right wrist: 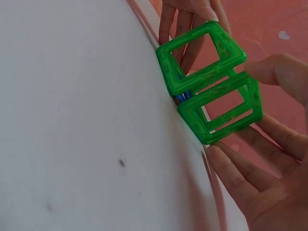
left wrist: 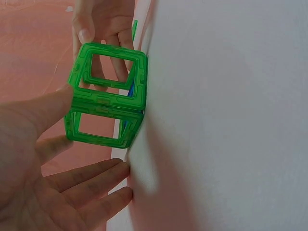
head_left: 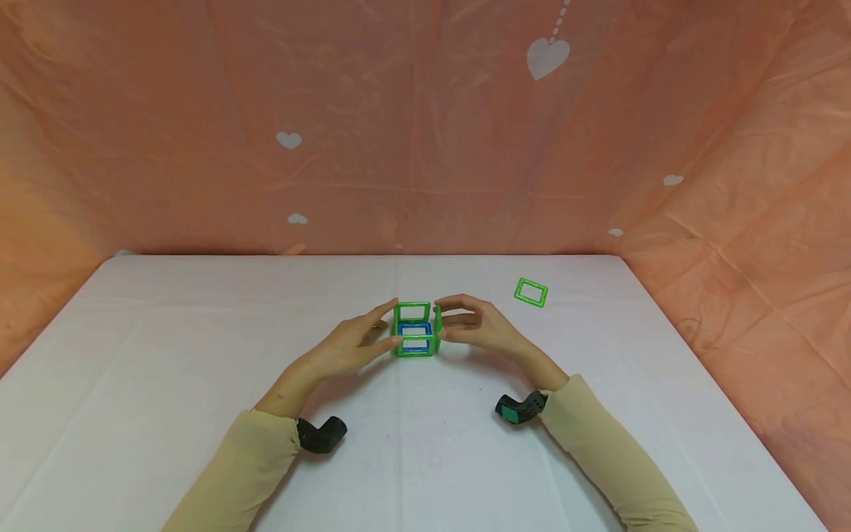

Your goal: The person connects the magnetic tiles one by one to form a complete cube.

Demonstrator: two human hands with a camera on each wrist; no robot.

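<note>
A small open-topped box of green magnetic tiles (head_left: 415,355) stands on the white table around a blue magnetic tile (head_left: 415,324) at its base. My left hand (head_left: 352,341) spans the box's left wall, a green tile (left wrist: 103,140), with thumb and index finger at its upper corners. On the other side, my right hand (head_left: 488,325) holds the right wall tile (right wrist: 216,90) between thumb and fingers. A narrow gap shows between that tile and the near wall (right wrist: 166,72) in the right wrist view. The blue tile is mostly hidden in both wrist views.
One loose green tile (head_left: 533,283) lies flat beyond my right hand, toward the back of the table (head_left: 166,355). Behind and beside the table hangs an orange cloth (head_left: 412,133) with pale hearts. Each wrist carries a black camera mount (head_left: 322,436).
</note>
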